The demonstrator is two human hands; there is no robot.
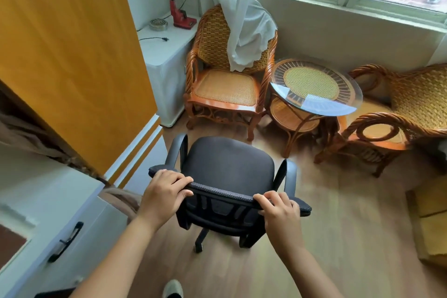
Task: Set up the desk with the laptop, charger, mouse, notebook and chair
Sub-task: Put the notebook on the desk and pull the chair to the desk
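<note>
chair on the move, tight corner ahead

nearest us, a shoe [172, 289] pokes in at the bottom edge, right behind the office chair [229, 167], so a backward pull could roll a castor [198, 247] onto the toes. both hands are on the top edge of the backrest: the left hand [164, 195] wraps its fingers over the left end, the right hand [278, 208] curls over the right end, each gripping the mesh rim. the chair stands on the wooden floor [350, 237], seat facing away from the person. my worry is the high grip: shove hard from up there and the thing may tip or swivel instead of rolling straight. to the left, the white cabinet [60, 213] with its black handle [66, 242] sits close, and the chair's left armrest [177, 150] could clip the orange panel [72, 55] on a turn. further on, push too far and it meets the wicker chair [225, 75] or the glass-topped table [314, 84]. no desk, laptop, charger, mouse or notebook in sight from here.
</note>
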